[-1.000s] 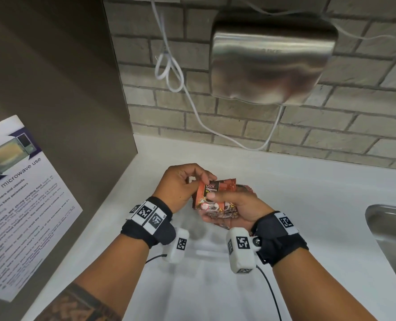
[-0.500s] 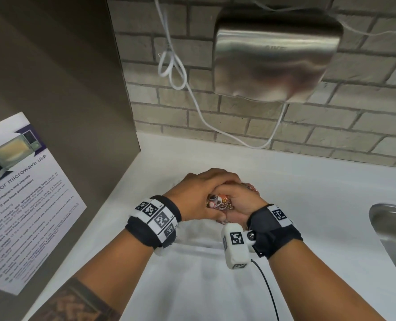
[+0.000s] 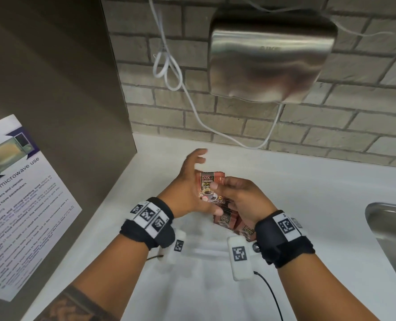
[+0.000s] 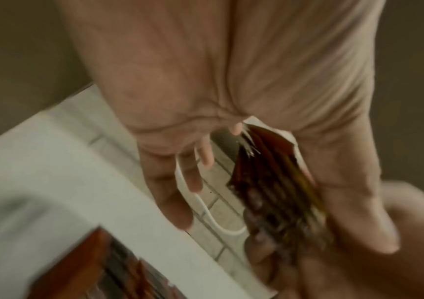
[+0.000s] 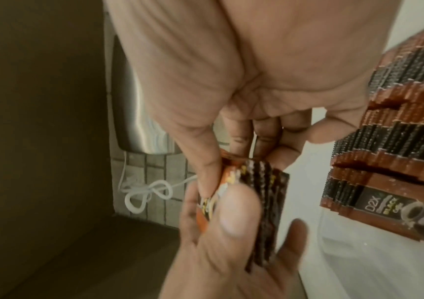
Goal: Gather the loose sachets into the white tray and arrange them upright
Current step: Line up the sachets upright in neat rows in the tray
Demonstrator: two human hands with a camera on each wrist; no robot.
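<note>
I see the white counter (image 3: 308, 193) filling the lower half of the head view, with a brick wall (image 3: 366, 117) above it. On that wall, upper right of the frame, hangs a steel hand dryer (image 3: 271, 63), its white cable (image 3: 166, 68) looped to the left of it. A microwave notice (image 3: 18, 200) sits at the left edge, and a sink (image 3: 391, 228) at the right edge.

The white tray (image 3: 206, 251) lies low in the middle of the frame, between my two wrists; its outline is faint against the counter. A row of sachets (image 3: 229, 221) stands in it, just below my right hand; the right wrist view shows them packed edge to edge at the right side of its frame.

My left hand (image 3: 187, 191) is spread, fingers straight, its palm lying against the back of a small bundle of sachets (image 3: 209, 187) in the centre of the frame, above the tray. My right hand (image 3: 243, 198) pinches that bundle, thumb on the printed face and fingers curled behind.
</note>
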